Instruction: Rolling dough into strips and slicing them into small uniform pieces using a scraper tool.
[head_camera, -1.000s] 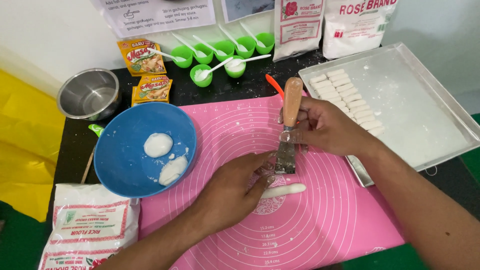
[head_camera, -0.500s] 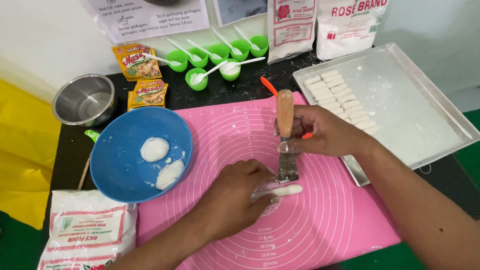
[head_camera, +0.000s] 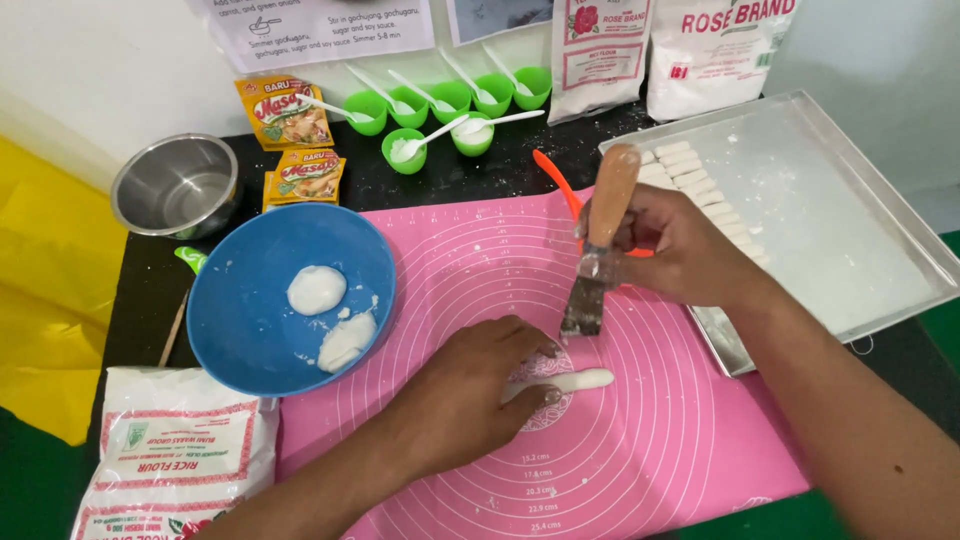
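Since half a second ago, barely shifted: right hand (head_camera: 680, 245) still wrapped tight round the wooden handle of the scraper (head_camera: 597, 250), blade upright, now lifted just clear of the dough roll (head_camera: 565, 382) rather than down on it. Left hand (head_camera: 470, 395) still flat on the pink mat (head_camera: 650, 440), fingers (head_camera: 520, 340) pressed together over the roll's left end; only the white right end showing. Roll near the mat's middle, on the printed circles.

Close on the left, blue bowl (head_camera: 250, 330) with two dough lumps, rim overlapping the mat edge. Close on the right, metal tray (head_camera: 850, 230) with cut pieces (head_camera: 700, 185), corner meeting the mat beside the right wrist. Open mat in front and to the right of the roll, down to the near edge. Flour bag (head_camera: 170, 460) at the table's near left corner.
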